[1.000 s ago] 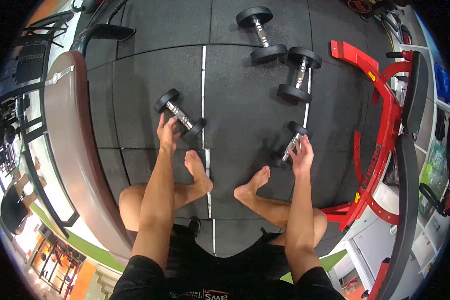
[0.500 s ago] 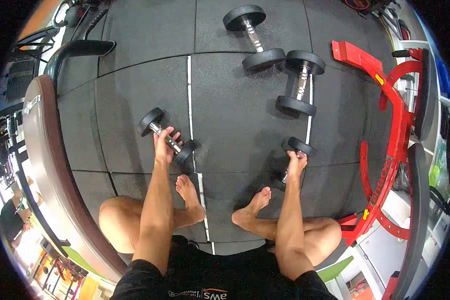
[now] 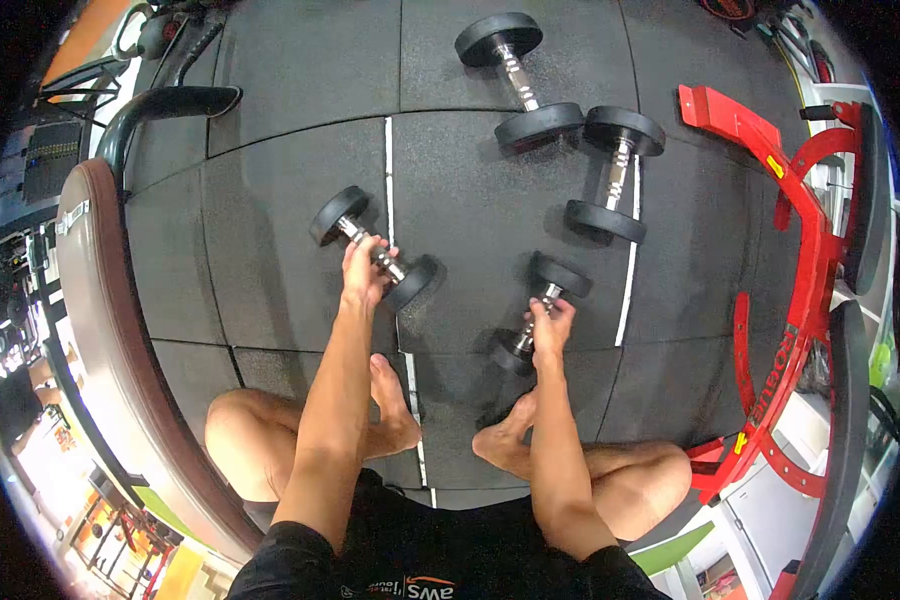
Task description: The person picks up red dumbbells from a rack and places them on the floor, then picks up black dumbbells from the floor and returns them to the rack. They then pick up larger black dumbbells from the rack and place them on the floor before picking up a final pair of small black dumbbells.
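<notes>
My left hand (image 3: 362, 270) is closed round the chrome handle of a dumbbell (image 3: 341, 216) with black round heads, which slants from upper left to lower right. In my right hand (image 3: 552, 325) is a second, similar dumbbell (image 3: 560, 274), its far head pointing up and to the right and its near head close to my right foot. Both forearms reach forward between my bent knees. My palms and part of each handle are hidden by the fingers.
Beyond my hands, two larger dumbbells, one farther back (image 3: 518, 80) and one at right (image 3: 618, 175), lie on the black rubber mat (image 3: 290, 170). A padded bench (image 3: 95, 270) flanks me at left. At right stands a red metal frame (image 3: 805, 260) with black pads.
Both dumbbells have come closer together: the left one moved right and forward, the right one moved left and turned so its far head leans right. My view has shifted slightly.
</notes>
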Demonstrator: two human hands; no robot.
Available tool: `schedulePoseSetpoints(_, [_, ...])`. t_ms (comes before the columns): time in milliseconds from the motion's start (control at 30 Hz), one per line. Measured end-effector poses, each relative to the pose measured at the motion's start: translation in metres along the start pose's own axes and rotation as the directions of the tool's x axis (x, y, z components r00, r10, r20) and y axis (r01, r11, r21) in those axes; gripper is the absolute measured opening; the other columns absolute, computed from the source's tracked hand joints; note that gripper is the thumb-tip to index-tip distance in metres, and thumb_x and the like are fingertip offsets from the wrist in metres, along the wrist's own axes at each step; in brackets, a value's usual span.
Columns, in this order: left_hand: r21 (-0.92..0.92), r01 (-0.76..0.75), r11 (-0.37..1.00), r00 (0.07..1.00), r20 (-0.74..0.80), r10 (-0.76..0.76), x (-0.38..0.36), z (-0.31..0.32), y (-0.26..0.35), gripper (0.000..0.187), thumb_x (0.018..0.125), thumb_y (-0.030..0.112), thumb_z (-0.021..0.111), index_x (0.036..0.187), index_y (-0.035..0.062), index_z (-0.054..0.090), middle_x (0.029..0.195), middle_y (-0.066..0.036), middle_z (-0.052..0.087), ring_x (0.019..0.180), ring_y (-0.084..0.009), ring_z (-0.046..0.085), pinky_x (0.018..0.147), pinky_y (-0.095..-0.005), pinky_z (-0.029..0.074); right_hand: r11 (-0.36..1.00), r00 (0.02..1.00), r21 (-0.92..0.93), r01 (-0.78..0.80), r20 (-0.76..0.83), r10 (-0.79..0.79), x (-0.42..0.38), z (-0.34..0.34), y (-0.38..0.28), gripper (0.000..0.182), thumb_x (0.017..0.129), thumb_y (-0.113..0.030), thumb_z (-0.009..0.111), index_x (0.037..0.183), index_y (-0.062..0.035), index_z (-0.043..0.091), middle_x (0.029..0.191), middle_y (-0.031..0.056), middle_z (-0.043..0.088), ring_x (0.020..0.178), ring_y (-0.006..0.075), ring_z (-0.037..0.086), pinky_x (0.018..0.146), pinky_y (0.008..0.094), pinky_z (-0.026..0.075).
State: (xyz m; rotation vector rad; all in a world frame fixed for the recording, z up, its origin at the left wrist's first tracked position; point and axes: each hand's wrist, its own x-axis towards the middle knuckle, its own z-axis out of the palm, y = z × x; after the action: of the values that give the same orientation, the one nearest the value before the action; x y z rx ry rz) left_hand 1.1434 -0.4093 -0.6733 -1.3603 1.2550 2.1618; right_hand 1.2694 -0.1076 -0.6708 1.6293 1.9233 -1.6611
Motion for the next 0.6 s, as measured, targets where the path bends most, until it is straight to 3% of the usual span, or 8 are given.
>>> schedulePoseSetpoints(33, [-0.033, 0.024, 0.999, 0.999, 0.036, -0.022, 0.007, 0.005, -0.002, 0.027, 0.091, 0.019, 0.065, 0.111, 0.0132, 0.049, 0.104, -0.01, 0.058, 0.094, -0.0291, 0.064, 0.079, -0.0571, 0.055, 0.996, 0.987, 0.048, -0.071, 0.149, 0.064, 0.002, 0.009, -0.003, 0.039, 0.083, -0.019, 0.076, 0.111, -0.0022, 0.054, 0.089, 0.0097, 0.065, 0.073, 0.0199, 0.065, 0.064, 0.0332, 0.053])
schedulePoseSetpoints(100, [-0.105, 0.059, 0.993, 0.997, 0.062, -0.053, 0.024, 0.016, -0.01, 0.026, 0.092, 0.017, 0.064, 0.11, 0.0094, 0.047, 0.103, -0.012, 0.058, 0.094, -0.0311, 0.063, 0.081, -0.0582, 0.057, 0.969, 0.94, 0.052, -0.243, 0.26, 0.222, 0.0, 0.028, -0.016, 0.03, 0.087, -0.023, 0.074, 0.104, -0.0033, 0.059, 0.08, 0.0069, 0.066, 0.06, 0.015, 0.064, 0.052, 0.0305, 0.051])
schedulePoseSetpoints(233, [-0.123, 0.014, 0.992, 0.996, 0.094, -0.003, 0.035, 0.05, -0.018, 0.021, 0.094, 0.014, 0.063, 0.107, 0.0083, 0.047, 0.09, -0.011, 0.06, 0.085, -0.0314, 0.066, 0.079, -0.0551, 0.059, 0.935, 0.873, 0.012, -0.354, 0.363, 0.326, -0.001, 0.065, -0.027, 0.026, 0.086, -0.025, 0.074, 0.086, -0.0044, 0.059, 0.064, 0.0081, 0.062, 0.048, 0.0185, 0.06, 0.042, 0.034, 0.05])
schedulePoseSetpoints(300, [-0.119, -0.05, 0.992, 0.985, 0.157, 0.069, 0.037, 0.064, -0.023, 0.019, 0.094, 0.013, 0.063, 0.104, 0.0099, 0.048, 0.083, -0.009, 0.06, 0.079, -0.0293, 0.066, 0.078, -0.0547, 0.06, 0.93, 0.879, 0.018, -0.368, 0.332, 0.341, -0.008, 0.089, -0.033, 0.025, 0.087, -0.02, 0.071, 0.078, -0.0021, 0.056, 0.055, 0.008, 0.055, 0.042, 0.0193, 0.056, 0.038, 0.035, 0.048])
schedulePoseSetpoints(400, [-0.112, -0.072, 0.991, 0.979, 0.184, 0.092, 0.045, 0.076, -0.023, 0.016, 0.093, 0.013, 0.064, 0.097, 0.014, 0.049, 0.074, -0.003, 0.056, 0.066, -0.0207, 0.061, 0.066, -0.0457, 0.059, 0.921, 0.914, 0.149, -0.359, 0.253, 0.316, -0.012, 0.116, -0.026, 0.023, 0.088, -0.015, 0.067, 0.074, -0.0011, 0.054, 0.054, 0.0069, 0.053, 0.039, 0.0177, 0.051, 0.035, 0.0341, 0.044])
schedulePoseSetpoints(467, [-0.112, -0.072, 0.991, 0.982, 0.167, 0.091, 0.047, 0.08, -0.022, 0.017, 0.093, 0.015, 0.066, 0.095, 0.0163, 0.049, 0.071, -0.001, 0.054, 0.062, -0.0169, 0.058, 0.059, -0.0398, 0.057, 0.929, 0.923, 0.127, -0.348, 0.22, 0.316, -0.012, 0.118, -0.026, 0.02, 0.088, -0.013, 0.066, 0.074, -0.002, 0.056, 0.054, 0.0058, 0.05, 0.038, 0.0172, 0.048, 0.034, 0.0335, 0.04])
schedulePoseSetpoints(567, [-0.11, -0.07, 0.991, 0.987, 0.136, 0.085, 0.048, 0.085, -0.022, 0.012, 0.095, 0.015, 0.064, 0.097, 0.014, 0.051, 0.067, -0.002, 0.055, 0.06, -0.0189, 0.06, 0.06, -0.0432, 0.059, 0.938, 0.94, 0.129, -0.322, 0.158, 0.301, -0.01, 0.12, -0.023, 0.026, 0.088, -0.014, 0.067, 0.068, -0.0045, 0.052, 0.051, 0.0046, 0.047, 0.035, 0.0159, 0.044, 0.032, 0.0322, 0.036])
schedulePoseSetpoints(600, [-0.125, -0.067, 0.99, 0.989, 0.122, 0.082, 0.049, 0.089, -0.021, 0.014, 0.096, 0.017, 0.063, 0.101, 0.013, 0.051, 0.075, -0.005, 0.058, 0.067, -0.0223, 0.063, 0.063, -0.0447, 0.059, 0.944, 0.948, 0.127, -0.306, 0.131, 0.29, -0.011, 0.121, -0.022, 0.028, 0.088, -0.015, 0.068, 0.067, -0.005, 0.051, 0.049, 0.0044, 0.047, 0.034, 0.0158, 0.043, 0.032, 0.032, 0.035])
